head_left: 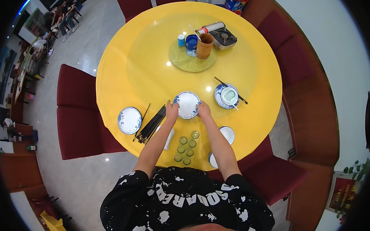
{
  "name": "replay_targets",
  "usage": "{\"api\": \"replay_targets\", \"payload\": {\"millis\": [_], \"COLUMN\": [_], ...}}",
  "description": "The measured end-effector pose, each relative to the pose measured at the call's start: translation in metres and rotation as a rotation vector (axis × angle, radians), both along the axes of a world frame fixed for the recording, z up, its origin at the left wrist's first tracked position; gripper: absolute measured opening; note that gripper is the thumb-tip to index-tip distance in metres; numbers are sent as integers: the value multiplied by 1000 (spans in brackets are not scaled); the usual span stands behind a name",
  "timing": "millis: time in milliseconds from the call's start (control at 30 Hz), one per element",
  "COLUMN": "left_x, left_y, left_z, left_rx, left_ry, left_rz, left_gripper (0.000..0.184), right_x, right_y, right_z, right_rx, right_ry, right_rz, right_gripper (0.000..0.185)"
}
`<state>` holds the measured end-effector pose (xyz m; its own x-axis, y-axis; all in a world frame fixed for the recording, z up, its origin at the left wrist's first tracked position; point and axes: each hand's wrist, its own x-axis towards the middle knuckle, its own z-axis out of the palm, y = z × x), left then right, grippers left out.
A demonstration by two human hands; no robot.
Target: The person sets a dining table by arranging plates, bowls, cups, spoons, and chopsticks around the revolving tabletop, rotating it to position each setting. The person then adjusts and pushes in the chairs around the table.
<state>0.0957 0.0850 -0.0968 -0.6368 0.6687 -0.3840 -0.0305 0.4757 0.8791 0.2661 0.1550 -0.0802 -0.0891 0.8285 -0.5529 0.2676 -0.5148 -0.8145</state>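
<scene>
Between my two hands is a white plate with a blue patterned rim, over the near part of the glass turntable. My left hand grips its left edge and my right hand its right edge. A bundle of dark chopsticks lies just left of my left forearm, and another blue-rimmed plate sits farther left. Between my forearms stand several small green-tinted glasses. Right of my right hand, a saucer carries a bowl with a pale green cup, a spoon and chopsticks.
White bowls are partly hidden by my right forearm. White spoons show beside my left forearm. At the turntable's far side stand a brown wooden holder, a blue container and a portable gas stove. Dark red chairs surround the yellow table.
</scene>
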Motion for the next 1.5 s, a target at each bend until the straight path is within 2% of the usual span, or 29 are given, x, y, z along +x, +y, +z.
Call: {"api": "replay_targets", "payload": {"millis": [67,167,200,233,300,400,433,467,533,600,633,733,833,933,1100,1233,1400,1500], "left_x": [2,1,-4,-5,-2,-7,-7,-6,-5,-1,0,8,14,24,36,40,38,33], "left_y": [2,0,0,-4,-16,-30,-40,-55,-91,-134,-156,-206,-230,-236,-240,-241,-245,-247], "left_z": [9,3,-13,-3,17,-5,11,26,54,47,32,26,24,21,6,7,30,34], "left_rx": [-29,-26,-54,-20,48,123,149,68,83,81,74,17,-63,-70,-139,-67,-127,-108], "left_ry": [115,186,217,196,153,297,365,198,152,176,229,325,125,58,111,41,-19,-8], "left_rz": [-75,-50,-97,-126,-191,-236,-241,-255,-227,-241,-272,-393,-525,-619,-764,-706,-707,-661], "left_gripper": [78,80,83,84,87,89,88,83,76,69,65,58,53,49,47,47,56,59], "right_x": [3,-2,-1,-3,-6,-2,6,13,31,45,48,51,45,47,56,66,85,103], "right_y": [15,10,9,6,-4,-23,-36,-50,-85,-129,-147,-193,-215,-219,-214,-220,-229,-225], "right_z": [-58,-47,-43,-35,-7,33,33,32,41,70,69,67,62,57,41,48,65,93], "right_rx": [128,117,99,82,127,235,277,318,333,359,429,577,581,599,633,591,585,577], "right_ry": [-110,-92,-76,-60,-189,-310,-291,-272,-171,-184,-227,-325,-349,-395,-439,-378,-352,-398], "right_rz": [61,68,67,63,28,3,20,36,101,193,245,383,493,551,544,481,383,252], "right_gripper": [49,51,53,54,53,56,56,55,50,45,44,46,53,58,63,63,52,44]}}
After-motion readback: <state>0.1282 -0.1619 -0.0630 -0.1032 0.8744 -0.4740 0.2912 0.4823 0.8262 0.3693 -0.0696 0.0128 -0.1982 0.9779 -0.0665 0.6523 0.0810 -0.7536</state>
